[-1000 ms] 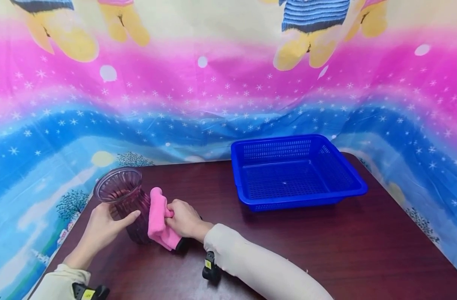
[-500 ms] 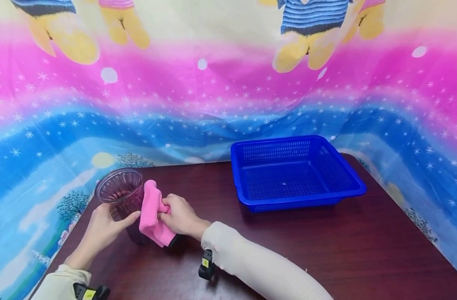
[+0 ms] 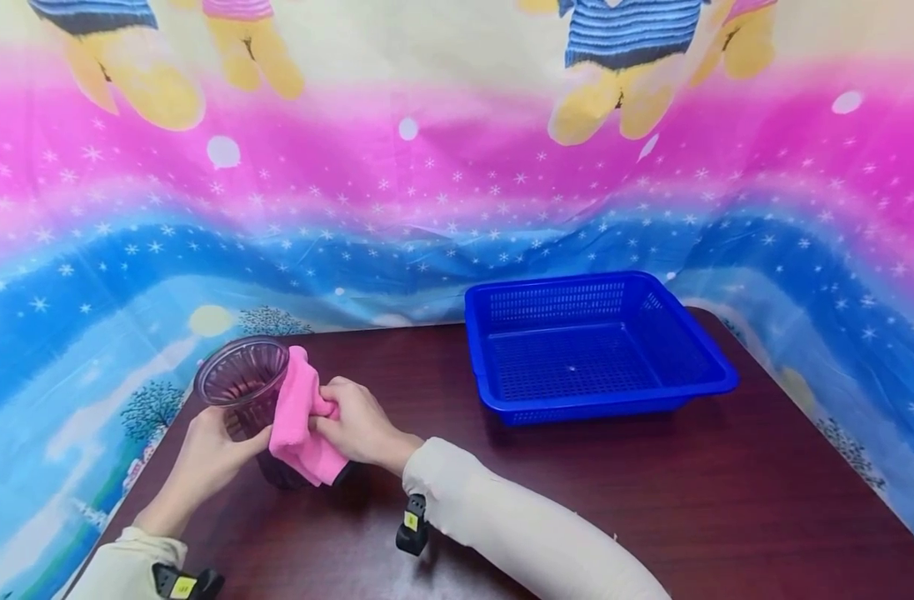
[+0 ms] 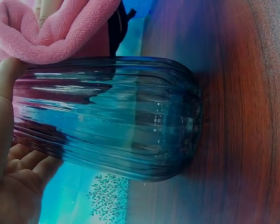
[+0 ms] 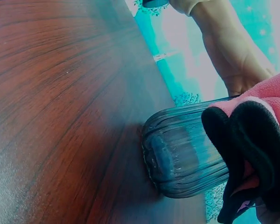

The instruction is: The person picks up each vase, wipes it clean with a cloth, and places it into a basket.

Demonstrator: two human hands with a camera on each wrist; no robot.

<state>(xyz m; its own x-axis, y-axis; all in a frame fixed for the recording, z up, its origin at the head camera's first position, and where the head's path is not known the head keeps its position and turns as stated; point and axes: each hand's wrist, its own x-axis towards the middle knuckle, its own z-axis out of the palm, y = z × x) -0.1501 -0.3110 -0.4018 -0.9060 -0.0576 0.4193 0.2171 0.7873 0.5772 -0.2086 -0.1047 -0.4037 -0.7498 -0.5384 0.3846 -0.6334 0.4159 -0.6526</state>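
Observation:
A ribbed, purple-tinted glass vase [image 3: 242,379] with a flared rim stands on the table at the left. My left hand [image 3: 209,454] holds it below the rim, thumb on the near side and fingers round the far left. In my right hand [image 3: 357,421] is a bunched pink cloth [image 3: 299,425], pinched between thumb and fingers and lying against the vase's right side. From the left wrist, the folded cloth [image 4: 60,44] touches the glass beside the left thumb. The cloth's dark edge [image 5: 256,144] covers part of the vase [image 5: 184,144] in the right wrist view.
A blue perforated plastic basket [image 3: 599,407] sits at the back right of the dark reddish-brown wooden table [image 3: 651,492]. Behind and beside the table hangs a printed pink and blue backdrop [image 3: 427,183]. Black cameras are strapped at both wrists.
My right hand has moved left and slightly up with the pink cloth, which now covers more of the vase's right side. The left hand keeps its hold; the vase stays about where it was.

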